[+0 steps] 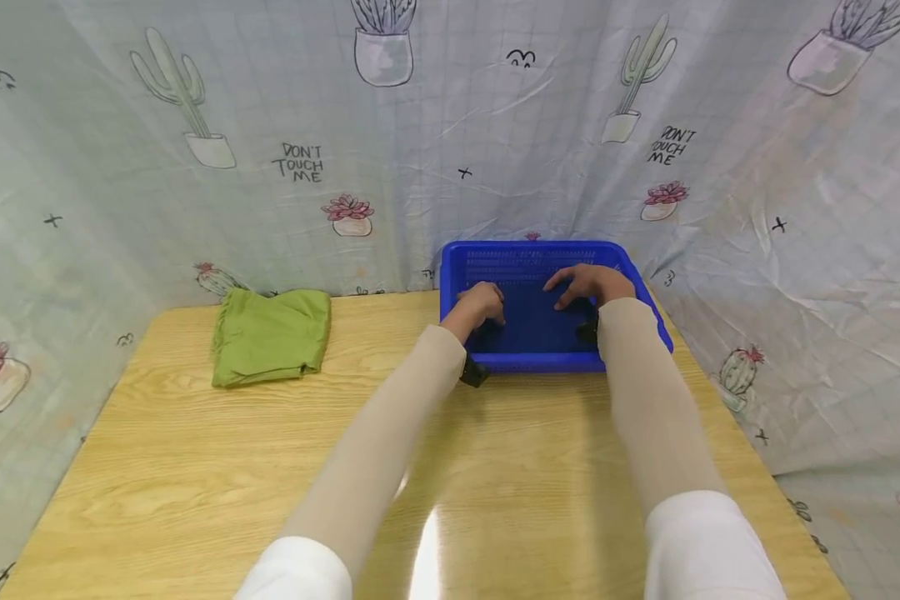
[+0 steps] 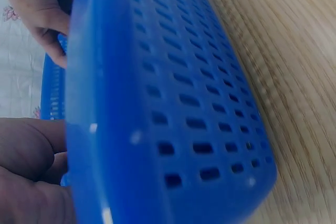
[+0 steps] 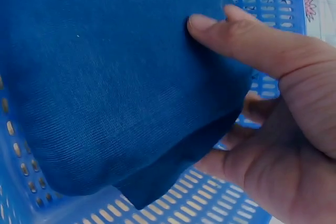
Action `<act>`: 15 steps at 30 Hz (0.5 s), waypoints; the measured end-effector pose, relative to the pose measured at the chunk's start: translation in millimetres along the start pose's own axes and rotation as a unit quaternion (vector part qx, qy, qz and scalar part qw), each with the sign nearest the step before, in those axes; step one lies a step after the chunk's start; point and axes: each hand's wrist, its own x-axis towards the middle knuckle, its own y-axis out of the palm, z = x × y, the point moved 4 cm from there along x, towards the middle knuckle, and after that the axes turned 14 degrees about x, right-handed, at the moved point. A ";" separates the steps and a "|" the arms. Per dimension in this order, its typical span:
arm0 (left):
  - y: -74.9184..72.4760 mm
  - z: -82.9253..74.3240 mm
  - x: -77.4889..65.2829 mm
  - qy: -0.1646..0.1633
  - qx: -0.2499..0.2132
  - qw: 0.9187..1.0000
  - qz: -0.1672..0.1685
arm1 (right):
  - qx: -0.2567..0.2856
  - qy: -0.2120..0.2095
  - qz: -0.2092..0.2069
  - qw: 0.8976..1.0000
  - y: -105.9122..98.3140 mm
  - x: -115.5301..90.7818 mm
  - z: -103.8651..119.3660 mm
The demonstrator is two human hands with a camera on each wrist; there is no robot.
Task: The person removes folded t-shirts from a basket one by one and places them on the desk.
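A blue plastic basket (image 1: 540, 362) with slotted walls stands at the back right of the table. Inside it lies a folded dark blue cloth (image 3: 105, 82), flat and with a loose lower flap. My right hand (image 3: 283, 93) grips the cloth's edge, thumb on top and the other fingers underneath. Over the basket's left side, my left hand (image 1: 482, 304) reaches in at the cloth's left part, fingers bent downward. In the left wrist view the basket's rim (image 2: 100, 98) hides the left fingertips, so I cannot tell whether they hold the cloth.
A folded green cloth (image 1: 270, 337) lies at the back left of the wooden table (image 1: 195, 467). A printed curtain (image 1: 450, 125) hangs along the back and both sides, close behind the basket.
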 end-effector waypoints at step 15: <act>-54.4 -4.0 -123.0 0.006 -0.295 0.955 -0.035 | 0.076 -0.081 -0.034 0.993 -12.6 -14.6 -14.6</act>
